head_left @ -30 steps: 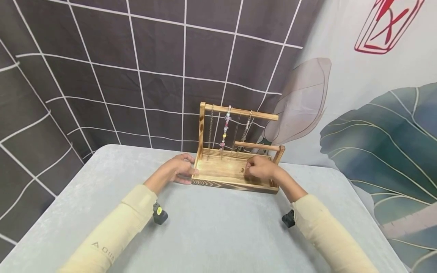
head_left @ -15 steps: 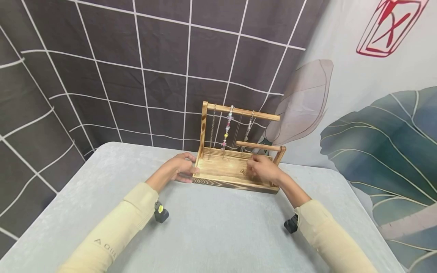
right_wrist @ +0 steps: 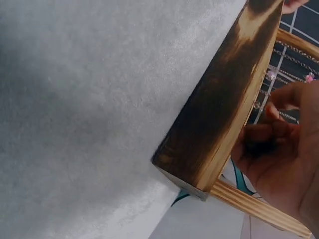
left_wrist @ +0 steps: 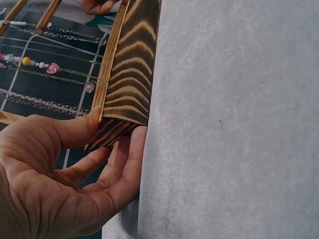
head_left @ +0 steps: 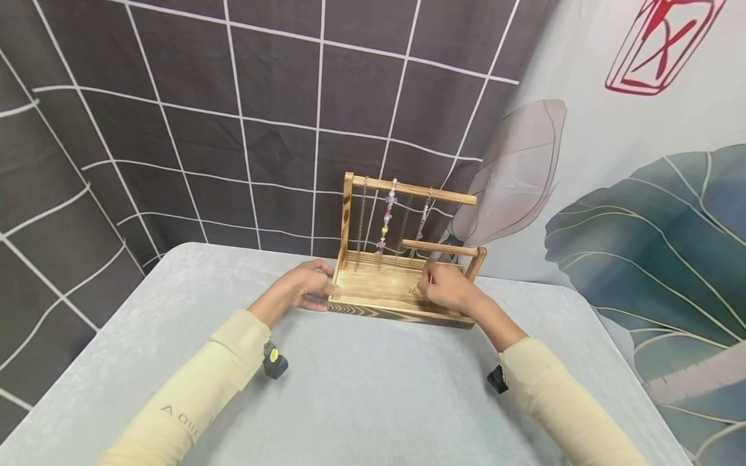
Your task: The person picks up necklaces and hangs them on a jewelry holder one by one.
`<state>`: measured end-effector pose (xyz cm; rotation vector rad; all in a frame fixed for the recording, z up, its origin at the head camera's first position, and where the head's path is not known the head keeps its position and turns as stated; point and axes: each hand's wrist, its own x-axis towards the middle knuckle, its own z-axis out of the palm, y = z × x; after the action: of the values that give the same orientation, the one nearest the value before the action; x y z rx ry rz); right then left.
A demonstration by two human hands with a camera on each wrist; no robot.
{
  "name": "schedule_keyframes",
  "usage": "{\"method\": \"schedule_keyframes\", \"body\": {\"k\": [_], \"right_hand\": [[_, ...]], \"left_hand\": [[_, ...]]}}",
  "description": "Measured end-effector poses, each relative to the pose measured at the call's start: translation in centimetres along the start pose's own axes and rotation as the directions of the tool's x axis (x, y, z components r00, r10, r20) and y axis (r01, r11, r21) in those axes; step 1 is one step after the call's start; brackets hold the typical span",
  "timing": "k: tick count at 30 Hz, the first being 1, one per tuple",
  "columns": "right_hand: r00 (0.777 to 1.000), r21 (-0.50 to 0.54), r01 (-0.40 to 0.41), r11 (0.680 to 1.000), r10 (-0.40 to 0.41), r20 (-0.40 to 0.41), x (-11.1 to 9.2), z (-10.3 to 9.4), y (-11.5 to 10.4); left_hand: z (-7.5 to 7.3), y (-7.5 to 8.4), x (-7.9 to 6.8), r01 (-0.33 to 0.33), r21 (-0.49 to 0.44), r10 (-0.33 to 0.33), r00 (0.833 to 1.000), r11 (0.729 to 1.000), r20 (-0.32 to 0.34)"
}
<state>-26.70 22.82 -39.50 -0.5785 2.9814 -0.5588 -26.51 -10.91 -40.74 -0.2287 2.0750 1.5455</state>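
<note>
A wooden jewelry stand [head_left: 373, 285] with a shallow tray base stands at the table's back edge. My left hand [head_left: 310, 285] grips the tray's left end; the left wrist view shows its thumb on top and fingers underneath. Over the tray's right half is my right hand [head_left: 445, 286], fingers curled. Beside its fingertips a small gold-coloured piece [head_left: 412, 290] lies in the tray. The right wrist view shows a dark patch in the curl of that hand [right_wrist: 279, 154]; whether it is an object or shadow is unclear. A beaded strand [head_left: 386, 217] hangs from the upper bar.
Several chains hang from the upper bar [head_left: 443, 194], among them a silver chain [head_left: 361, 217] at its left. A lower bar [head_left: 440, 247] sits above the right hand. Behind the grey-covered table [head_left: 361, 395] hangs a dark checked curtain [head_left: 268, 155].
The right hand's fingers have shifted slightly within the tray, close to the small gold-coloured piece. The left hand keeps its grip on the stand. The head view has swayed a little.
</note>
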Motion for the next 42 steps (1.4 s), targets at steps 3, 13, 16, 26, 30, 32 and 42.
{"method": "schedule_keyframes", "body": {"k": [3, 13, 16, 26, 30, 32, 42], "right_hand": [[0.999, -0.083, 0.028, 0.996, -0.031, -0.025, -0.1, 0.0, 0.1], [0.993, 0.055, -0.019, 0.998, 0.026, -0.113, -0.5, 0.1, 0.2], [0.996, 0.310, -0.078, 0.948, 0.087, -0.015, -0.7, -0.2, 0.2], [0.975, 0.771, -0.217, 0.599, 0.100, 0.197, -1.7, -2.3, -0.5], [0.984, 0.821, -0.172, 0.545, 0.049, 0.173, -2.0, -3.3, -0.9], [0.987, 0.830, -0.151, 0.537, 0.034, 0.158, -2.1, -3.9, -1.2], [0.997, 0.837, -0.047, 0.546, -0.028, 0.074, -2.0, -6.8, -2.7]], "left_hand": [[0.1, 0.1, 0.0, -0.002, 0.002, 0.002, 1.000, 1.000, 0.000], [0.1, 0.6, 0.0, -0.012, 0.008, 0.012, 1.000, 1.000, -0.002], [0.1, 0.7, -0.1, -0.014, 0.012, 0.014, 1.000, 1.000, 0.002], [0.2, 0.5, -0.5, -0.017, 0.010, 0.017, 1.000, 1.000, 0.008], [0.2, 0.1, -0.6, -0.017, 0.011, 0.017, 1.000, 1.000, 0.005], [0.2, 0.0, -0.6, -0.016, 0.009, 0.016, 1.000, 1.000, 0.004], [0.3, -0.3, -0.6, -0.037, 0.019, 0.037, 0.999, 0.999, 0.003]]}}
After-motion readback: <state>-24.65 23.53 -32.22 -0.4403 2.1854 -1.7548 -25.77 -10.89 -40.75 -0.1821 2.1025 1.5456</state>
